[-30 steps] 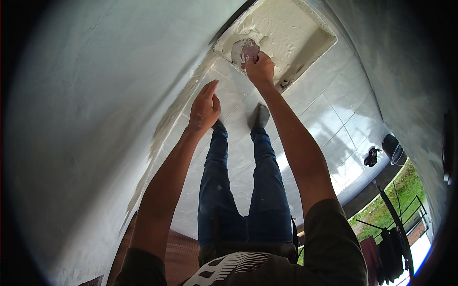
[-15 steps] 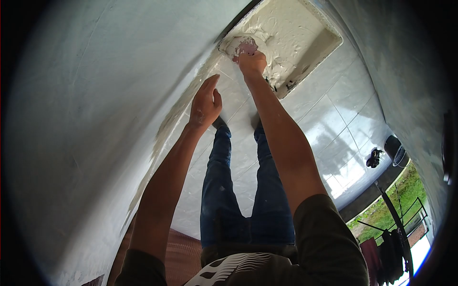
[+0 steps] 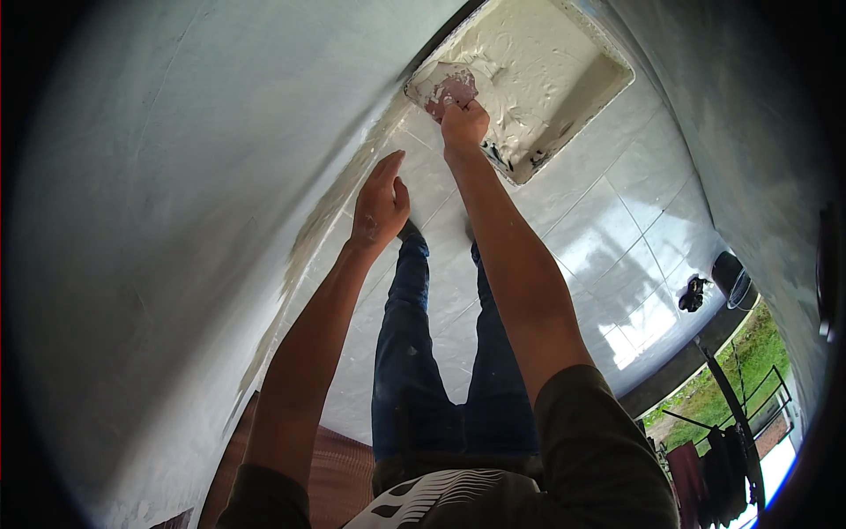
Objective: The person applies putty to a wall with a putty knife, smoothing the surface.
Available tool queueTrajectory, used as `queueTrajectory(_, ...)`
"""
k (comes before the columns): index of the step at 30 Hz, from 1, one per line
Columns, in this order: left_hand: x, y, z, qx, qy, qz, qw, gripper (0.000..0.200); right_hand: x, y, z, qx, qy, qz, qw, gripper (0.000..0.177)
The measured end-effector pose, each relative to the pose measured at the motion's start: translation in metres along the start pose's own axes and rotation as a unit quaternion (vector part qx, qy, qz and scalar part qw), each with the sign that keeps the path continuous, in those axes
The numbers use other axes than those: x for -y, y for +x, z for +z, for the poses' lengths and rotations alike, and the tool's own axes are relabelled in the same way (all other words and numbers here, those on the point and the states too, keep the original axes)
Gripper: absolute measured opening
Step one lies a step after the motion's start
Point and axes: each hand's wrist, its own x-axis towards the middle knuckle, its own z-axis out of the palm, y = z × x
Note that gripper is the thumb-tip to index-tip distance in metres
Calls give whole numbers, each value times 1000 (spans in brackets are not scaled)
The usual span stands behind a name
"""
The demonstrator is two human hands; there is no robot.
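In my right hand [image 3: 465, 125] is a scraper [image 3: 455, 91] with a reddish, paste-smeared face, held over the near left corner of a tray. That tray [image 3: 573, 132] holds a thick cream-coloured paste [image 3: 538, 62], ridged and uneven on top. My left hand [image 3: 382, 204] is raised to the left of the tray, near the wall, with its fingers stretched out and nothing in it. Pale smears mark the back of this hand near the wrist.
A grey wall [image 3: 176, 176] rises on the left, another [image 3: 749, 115] on the right. Below lies a shiny tiled floor [image 3: 608, 229]. At the right are a dark bucket [image 3: 727, 273], a small black object [image 3: 693, 294] and hanging clothes [image 3: 723, 467] beside grass.
My right hand has moved slightly down and toward me with the scraper, whose face now shows more above the paste. The left hand has dropped slightly.
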Motion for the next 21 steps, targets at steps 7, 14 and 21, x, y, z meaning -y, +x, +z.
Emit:
queueTrajectory(7, 3, -6, 1, 7, 2, -3, 1000, 42, -25, 28, 0, -15, -22, -52, 998, 10)
queueTrajectory(14, 5, -11, 6, 11, 3, -1, 1000, 42, -26, 31, -2, 4, -5, -34, 999, 8)
queueTrajectory(21, 4, -13, 5, 14, 7, -1, 1000, 42, -12, 32, -1, 27, 105, -2, 994, 9)
